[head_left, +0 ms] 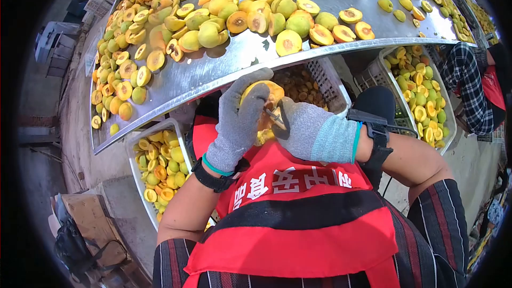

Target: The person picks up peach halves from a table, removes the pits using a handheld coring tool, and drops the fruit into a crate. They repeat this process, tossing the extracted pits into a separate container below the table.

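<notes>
My left hand, in a grey glove, is closed around a yellow peach half above my lap, at the table's near edge. My right hand, also gloved, grips a small metal pitting tool, its tip at the cut side of the peach. Most of the tool's handle is hidden in the glove. Another yellow piece of peach shows just below, between the hands; I cannot tell whether it is held. Many halved peaches are heaped on the metal table in front of me.
Under the table edge, a white crate holds brown peach pits. A crate of peach halves stands to my left and another crate to my right. A co-worker's checked sleeve is at the far right. Cardboard lies lower left.
</notes>
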{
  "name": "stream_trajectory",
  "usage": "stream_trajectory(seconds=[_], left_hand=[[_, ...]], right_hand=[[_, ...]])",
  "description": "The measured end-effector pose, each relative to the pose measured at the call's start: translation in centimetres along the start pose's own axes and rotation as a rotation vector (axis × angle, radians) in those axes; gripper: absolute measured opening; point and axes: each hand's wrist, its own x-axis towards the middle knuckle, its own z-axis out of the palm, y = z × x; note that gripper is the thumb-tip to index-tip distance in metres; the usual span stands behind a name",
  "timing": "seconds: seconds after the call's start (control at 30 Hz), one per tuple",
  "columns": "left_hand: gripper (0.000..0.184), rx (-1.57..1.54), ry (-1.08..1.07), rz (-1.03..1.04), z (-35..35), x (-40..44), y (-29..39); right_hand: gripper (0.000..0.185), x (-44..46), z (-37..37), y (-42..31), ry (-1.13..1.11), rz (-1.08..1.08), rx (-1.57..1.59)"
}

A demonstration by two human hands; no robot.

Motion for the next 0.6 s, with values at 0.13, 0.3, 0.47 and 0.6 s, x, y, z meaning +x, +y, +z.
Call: stream_trajectory(seconds=[0.13,0.3,0.47,0.6], left_hand=[[0.037,-0.05,0.032,0.152,-0.4,-0.1,-0.7],[0.049,-0.256,-0.009,-0.095,-1.9,-0.6,-2.1],[0.054,-0.947,0.151,-0.187,-1.8,-1.1,-1.3],[0.059,-1.009,0.155,-0.139,-0.2,-0.7,-0.5]], right_hand=[[0.025,0.1,-0.7,-1.0,0.139,-0.115,0.16],[0.034,0.4,-3.6,-1.5,0.331,0.166,0.121],[0.027,0.7,-2.8,0.6,0.483,0.202,0.782],[0.034,1.2,-1.5,-1.2,0.392,0.325,1.127]])
